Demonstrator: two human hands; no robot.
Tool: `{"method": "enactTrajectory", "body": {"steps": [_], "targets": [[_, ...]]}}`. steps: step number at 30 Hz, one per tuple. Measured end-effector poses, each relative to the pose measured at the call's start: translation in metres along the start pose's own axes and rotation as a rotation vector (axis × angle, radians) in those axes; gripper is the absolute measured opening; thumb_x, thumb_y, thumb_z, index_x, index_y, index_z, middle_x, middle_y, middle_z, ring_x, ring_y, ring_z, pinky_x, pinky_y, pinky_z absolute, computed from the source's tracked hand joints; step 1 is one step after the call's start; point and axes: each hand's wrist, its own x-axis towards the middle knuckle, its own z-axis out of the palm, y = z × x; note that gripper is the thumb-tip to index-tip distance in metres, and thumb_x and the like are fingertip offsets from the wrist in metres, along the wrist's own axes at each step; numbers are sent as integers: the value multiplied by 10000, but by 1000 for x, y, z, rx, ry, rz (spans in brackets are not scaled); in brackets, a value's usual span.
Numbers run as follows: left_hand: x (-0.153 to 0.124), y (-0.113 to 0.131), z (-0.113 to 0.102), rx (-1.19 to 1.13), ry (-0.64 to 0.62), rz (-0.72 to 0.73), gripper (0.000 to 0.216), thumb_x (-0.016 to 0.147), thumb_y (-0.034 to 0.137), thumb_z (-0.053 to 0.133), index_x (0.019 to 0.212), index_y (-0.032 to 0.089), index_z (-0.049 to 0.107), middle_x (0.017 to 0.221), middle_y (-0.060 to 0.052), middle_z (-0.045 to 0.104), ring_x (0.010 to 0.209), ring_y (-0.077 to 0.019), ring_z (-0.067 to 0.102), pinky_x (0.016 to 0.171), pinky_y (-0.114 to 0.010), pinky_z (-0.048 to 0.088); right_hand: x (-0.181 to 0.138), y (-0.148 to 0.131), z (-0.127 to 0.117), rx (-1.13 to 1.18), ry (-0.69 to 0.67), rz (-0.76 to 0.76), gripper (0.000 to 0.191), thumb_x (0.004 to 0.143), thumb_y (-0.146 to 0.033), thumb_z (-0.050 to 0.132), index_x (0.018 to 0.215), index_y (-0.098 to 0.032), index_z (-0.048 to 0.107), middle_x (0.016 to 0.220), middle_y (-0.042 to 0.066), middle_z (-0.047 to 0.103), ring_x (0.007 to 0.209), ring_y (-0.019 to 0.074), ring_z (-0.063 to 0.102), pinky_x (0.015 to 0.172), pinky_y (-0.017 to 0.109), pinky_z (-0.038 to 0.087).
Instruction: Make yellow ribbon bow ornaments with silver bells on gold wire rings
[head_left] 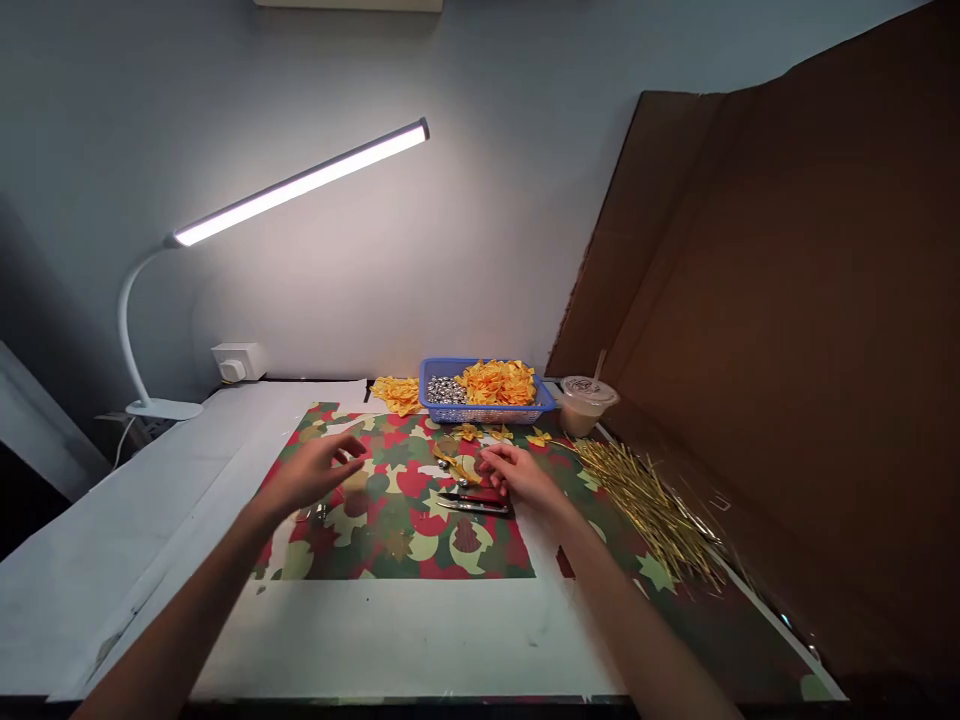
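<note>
My left hand [324, 467] hovers above the left part of a camouflage-patterned sheet, fingers apart and holding nothing visible. My right hand [519, 474] is just right of the sheet's middle. Its fingers are loosely curled with the thumb apart, and I make out nothing in them. Close to its fingertips lies a yellow ribbon strip [466, 472] with small silver bells [463, 483] beside it. Below that are tweezers [472, 507] and a slim red-and-dark tool [480, 496]. Several yellow bows [501, 433] lie in a row further back.
A blue basket [487, 411] at the back holds silver bells and yellow bows, with a bow pile [397, 393] to its left. A lidded drink cup [586, 408] with a straw, gold twist ties [652, 500] and a cardboard wall [787, 300] are right. A lamp [165, 408] stands left.
</note>
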Motion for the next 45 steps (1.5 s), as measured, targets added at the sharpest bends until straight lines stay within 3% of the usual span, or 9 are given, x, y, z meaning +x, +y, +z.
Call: {"method": "enactTrajectory", "body": {"steps": [6, 10, 18, 24, 30, 34, 37, 41, 45], "targets": [[-24, -43, -41, 71, -33, -170, 433, 697, 564, 598, 887, 180, 661, 950, -82, 711, 910, -282, 655, 764, -346, 510, -6, -3, 2, -149, 286, -166, 331, 919, -321, 571, 1207, -161, 550, 1205, 90, 584, 1011, 219, 612, 839, 427, 531], [-27, -56, -30, 135, -113, -237, 384, 772, 518, 630, 878, 148, 653, 857, -49, 699, 864, -266, 660, 728, -332, 514, -17, -10, 11, -215, 339, -310, 305, 922, -319, 566, 1184, -163, 563, 1182, 85, 595, 988, 207, 617, 826, 411, 536], [-28, -53, -17, 192, -203, -225, 313, 917, 319, 571, 1183, 156, 566, 1190, -89, 595, 1003, -234, 616, 840, -429, 536, -34, -23, 31, -189, 322, -480, 233, 846, -412, 554, 836, -183, 595, 885, 50, 577, 667, 155, 559, 594, 302, 497], [-30, -31, -12, 76, -165, -26, 307, 924, 463, 437, 842, 184, 536, 862, -25, 595, 775, -188, 557, 695, -328, 476, -51, -30, 54, -115, 117, -471, 221, 828, -413, 565, 890, -203, 597, 864, 48, 577, 707, 170, 548, 631, 304, 477], [-30, 11, -3, -66, -231, 172, 328, 913, 521, 376, 843, 210, 452, 854, -27, 559, 789, -185, 522, 677, -304, 432, -64, -26, 74, 37, -264, -346, 473, 828, -451, 620, 1235, -238, 503, 699, -16, 560, 643, 154, 575, 614, 295, 501], [-28, 31, 3, -118, -295, 243, 303, 922, 498, 390, 848, 209, 443, 808, -12, 549, 702, -157, 487, 621, -283, 410, -67, -25, 80, 168, -459, -265, 601, 786, -514, 655, 1302, -283, 452, 1043, 57, 621, 657, 124, 625, 667, 324, 544], [-26, 38, 7, -147, -320, 264, 302, 925, 496, 384, 865, 207, 448, 792, -5, 539, 671, -146, 475, 604, -277, 403, -66, -26, 82, 248, -512, -220, 575, 747, -548, 678, 1220, -261, 521, 1184, 90, 585, 728, 131, 649, 709, 334, 555], [-25, 43, 10, -164, -333, 264, 306, 916, 499, 397, 846, 206, 448, 747, 8, 505, 649, -141, 462, 582, -269, 387, -67, -30, 83, 314, -527, -166, 472, 724, -517, 712, 1079, -221, 615, 948, 40, 643, 760, 138, 639, 714, 301, 544], [-26, 44, 12, -182, -338, 257, 289, 912, 482, 411, 837, 206, 447, 725, 19, 484, 631, -133, 440, 558, -257, 371, -67, -30, 85, 333, -500, -121, 391, 693, -497, 743, 929, -193, 667, 726, -20, 608, 575, 86, 548, 566, 229, 478]]}}
